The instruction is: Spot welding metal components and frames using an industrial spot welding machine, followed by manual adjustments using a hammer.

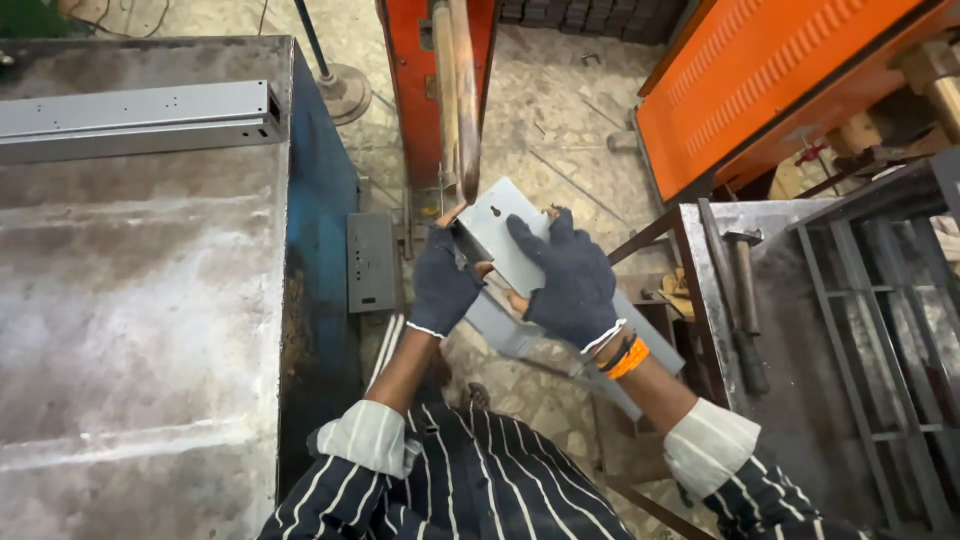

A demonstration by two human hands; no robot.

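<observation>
Both gloved hands clasp one grey sheet-metal bracket [500, 235] at mid-scene, above the floor: the left hand [442, 283] closed around its left edge, the right hand [572, 283] spread over its face with fingers curled on the far side. Keeping the thumbs off the sharp folded edge looks wise. Just beyond it hangs a worn wooden lever [462, 95] on an orange machine [415, 80]. A steel table [140, 300] with a long grey channel [135, 120] lies left; a hammer [745, 290] rests right.
</observation>
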